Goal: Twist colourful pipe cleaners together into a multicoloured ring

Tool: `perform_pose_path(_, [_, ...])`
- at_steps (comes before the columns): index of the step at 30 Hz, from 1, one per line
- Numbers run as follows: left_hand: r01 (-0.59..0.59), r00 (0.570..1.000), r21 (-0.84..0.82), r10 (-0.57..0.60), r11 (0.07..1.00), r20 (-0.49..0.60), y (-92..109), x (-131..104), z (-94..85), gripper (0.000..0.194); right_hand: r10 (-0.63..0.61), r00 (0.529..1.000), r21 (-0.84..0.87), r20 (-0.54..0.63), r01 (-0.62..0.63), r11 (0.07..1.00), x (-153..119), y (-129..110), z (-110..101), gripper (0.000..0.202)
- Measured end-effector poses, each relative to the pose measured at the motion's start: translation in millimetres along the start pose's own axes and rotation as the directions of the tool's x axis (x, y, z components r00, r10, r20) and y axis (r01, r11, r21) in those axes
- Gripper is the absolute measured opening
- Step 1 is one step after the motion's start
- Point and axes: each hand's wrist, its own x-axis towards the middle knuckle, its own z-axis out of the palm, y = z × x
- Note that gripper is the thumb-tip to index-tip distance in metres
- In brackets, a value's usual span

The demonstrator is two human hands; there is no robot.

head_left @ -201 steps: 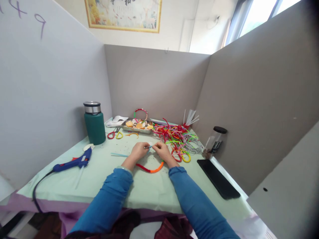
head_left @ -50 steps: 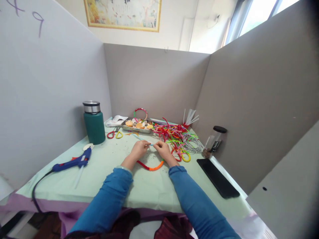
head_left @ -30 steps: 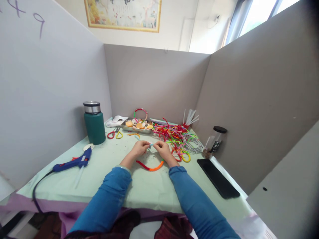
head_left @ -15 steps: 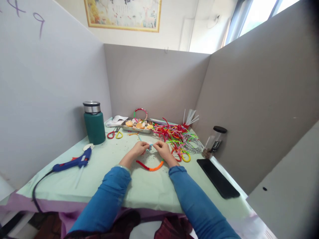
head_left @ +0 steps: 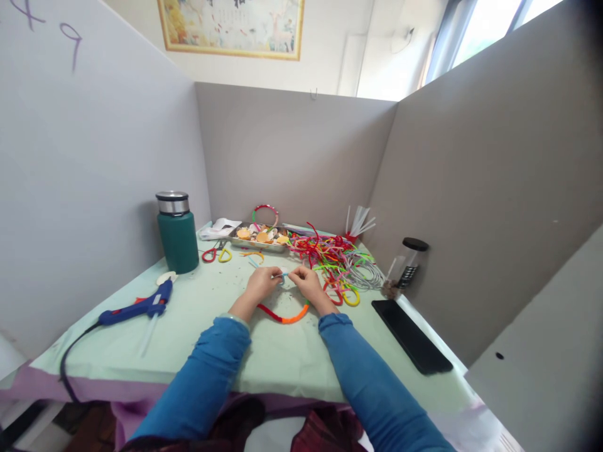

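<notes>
My left hand (head_left: 264, 282) and my right hand (head_left: 306, 282) meet over the middle of the table, each with fingers pinched. Between the fingertips runs a light blue pipe cleaner (head_left: 284, 274), its loose end poking out past my left hand. Just below lies a curved band (head_left: 287, 320) wrapped in red, orange and a little green. Its ends pass under or behind my hands, so I cannot tell whether they touch it. Short orange pipe cleaner pieces (head_left: 254, 255) lie beyond my left hand.
A blue glue gun (head_left: 141, 307) and a green bottle (head_left: 178, 242) stand left. Behind are a metal tray (head_left: 258, 245) of shells and a tangled heap of pipe cleaners (head_left: 325, 248). Scissors (head_left: 351, 295) and a black phone (head_left: 412, 336) lie right, near a clear jar (head_left: 411, 267).
My left hand has shifted slightly right and turned, closing nearer to my right hand. The blue pipe cleaner's loose end has moved with it. My right hand is almost still.
</notes>
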Motion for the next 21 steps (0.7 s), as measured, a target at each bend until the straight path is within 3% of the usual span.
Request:
perform_pose_path(10, [-0.001,1.000,0.342,0.009,0.940,-0.022,10.4,-7.6,-4.5,0.024,0.023,0.999,0.006,0.024,-0.023,1.000,-0.5,0.0,1.4,0.021])
perform_pose_path(16, [-0.002,1.000,0.419,-0.005,0.908,0.015,13.6,-8.6,-6.4,0.024,0.046,0.998,0.010,0.034,-0.047,0.999,-1.4,-2.4,0.9,0.021])
perform_pose_path(21, [-0.022,0.999,0.376,0.008,0.926,0.038,14.3,-10.3,-6.8,0.028,0.036,0.999,0.005,0.033,-0.036,0.999,-0.9,-0.9,0.9,0.020])
